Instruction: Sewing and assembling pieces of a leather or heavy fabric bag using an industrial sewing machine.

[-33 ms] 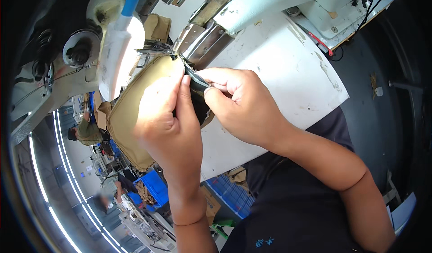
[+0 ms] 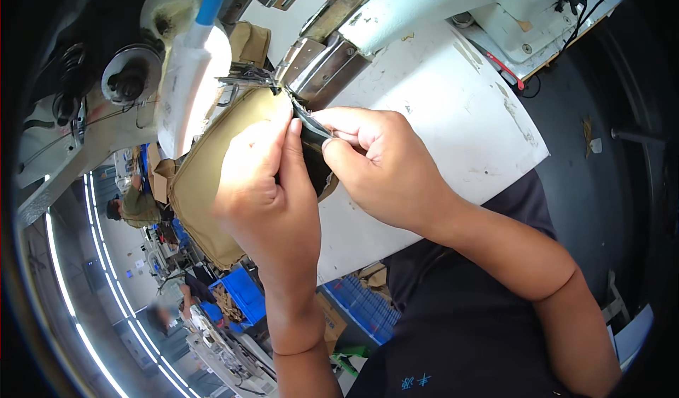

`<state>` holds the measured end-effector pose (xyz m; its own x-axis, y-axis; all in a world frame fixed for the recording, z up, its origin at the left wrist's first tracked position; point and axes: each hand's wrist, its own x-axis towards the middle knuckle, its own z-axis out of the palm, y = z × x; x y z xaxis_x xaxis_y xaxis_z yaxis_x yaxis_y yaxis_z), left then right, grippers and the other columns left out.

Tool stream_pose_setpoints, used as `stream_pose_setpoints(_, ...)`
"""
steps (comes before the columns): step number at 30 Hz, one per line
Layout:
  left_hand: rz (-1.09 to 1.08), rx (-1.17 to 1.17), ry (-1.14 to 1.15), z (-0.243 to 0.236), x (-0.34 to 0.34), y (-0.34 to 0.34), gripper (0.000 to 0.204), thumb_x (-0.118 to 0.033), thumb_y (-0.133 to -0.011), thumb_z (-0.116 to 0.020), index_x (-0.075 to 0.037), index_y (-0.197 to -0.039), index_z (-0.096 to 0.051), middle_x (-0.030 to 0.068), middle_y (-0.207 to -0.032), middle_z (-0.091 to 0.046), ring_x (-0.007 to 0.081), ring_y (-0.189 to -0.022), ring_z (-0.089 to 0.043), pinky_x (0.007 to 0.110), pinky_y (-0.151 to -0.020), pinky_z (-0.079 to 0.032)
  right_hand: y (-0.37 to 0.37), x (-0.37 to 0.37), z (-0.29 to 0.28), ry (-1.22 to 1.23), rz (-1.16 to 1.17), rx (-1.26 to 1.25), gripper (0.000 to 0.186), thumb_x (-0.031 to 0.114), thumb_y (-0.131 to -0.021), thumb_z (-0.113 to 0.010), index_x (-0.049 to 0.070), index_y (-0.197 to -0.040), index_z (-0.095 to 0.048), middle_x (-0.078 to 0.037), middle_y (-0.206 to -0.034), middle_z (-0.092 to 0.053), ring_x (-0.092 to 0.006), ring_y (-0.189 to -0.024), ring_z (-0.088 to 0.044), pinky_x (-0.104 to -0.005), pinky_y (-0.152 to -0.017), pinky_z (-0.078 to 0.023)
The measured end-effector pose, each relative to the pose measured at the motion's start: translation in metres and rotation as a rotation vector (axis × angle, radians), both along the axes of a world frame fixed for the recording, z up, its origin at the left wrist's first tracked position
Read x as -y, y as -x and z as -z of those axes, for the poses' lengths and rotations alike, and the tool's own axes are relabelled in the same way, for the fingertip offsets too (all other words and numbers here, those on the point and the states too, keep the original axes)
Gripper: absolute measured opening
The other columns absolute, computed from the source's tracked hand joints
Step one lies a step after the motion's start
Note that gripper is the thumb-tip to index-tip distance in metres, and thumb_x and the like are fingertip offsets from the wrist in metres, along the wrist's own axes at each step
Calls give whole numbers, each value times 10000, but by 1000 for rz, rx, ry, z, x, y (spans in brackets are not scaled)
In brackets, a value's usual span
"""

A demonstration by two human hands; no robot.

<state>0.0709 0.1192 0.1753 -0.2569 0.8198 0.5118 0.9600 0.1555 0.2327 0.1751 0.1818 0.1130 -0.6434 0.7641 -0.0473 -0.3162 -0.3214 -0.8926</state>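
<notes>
Matt cloth, bare metal, worn paint

The tan piece (image 2: 198, 186) looks like matt cloth with a raised, seamed edge. The dark strip (image 2: 310, 128) has a faint sheen; coated cloth or plastic, it is hard to tell. The cylindrical arm (image 2: 329, 75) is smooth, shiny metal. Glossy, chipped paint coats the pale machine body (image 2: 424, 9); the white surface (image 2: 438, 108) is smooth but scuffed. The blue tube (image 2: 213, 0) looks plastic.
</notes>
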Motion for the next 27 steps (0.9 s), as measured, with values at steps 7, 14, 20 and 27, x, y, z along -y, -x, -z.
stream_pose_setpoints(7, -11, -13, 24, 0, -3, 0, 134, 22, -921, -742, 48, -1051, -760, 172, -949, -742, 291, -830, -721, 355, -780, -558, 15, 2, 17, 113, 33, -203, 243, -5, -963, -514, -98, -1111, -683, 33, -689, -511, -18, -624, -406, -267, -516, -351)
stream_pose_setpoints(14, -9, -55, 36, -1, -7, -1, 149, 22, -917, -740, 40, -1064, -760, 176, -926, -728, 301, -793, -704, 364, -740, -546, 20, 1, 13, 157, 55, -246, 261, -2, -984, -524, -115, -1159, -680, 36, -740, -576, -16, -654, -432, -260, -533, -378)
stream_pose_setpoints(20, -86, -78, 123, -9, -11, -5, 134, -5, -920, -740, 20, -1043, -787, 169, -891, -744, 278, -756, -712, 356, -729, -547, 23, -9, 13, 48, 142, -155, 150, 18, -940, -565, -83, -981, -668, -54, -681, -576, -58, -633, -467, -274, -557, -413)
stream_pose_setpoints(27, -13, 75, 60, -9, 2, -4, 127, 4, -896, -763, 22, -1019, -786, 174, -943, -755, 254, -802, -726, 333, -739, -551, 11, -9, 0, -347, 237, 158, 101, 66, -858, -590, -33, -845, -599, -245, -753, -644, -456, -751, -646, -528, -670, -486)
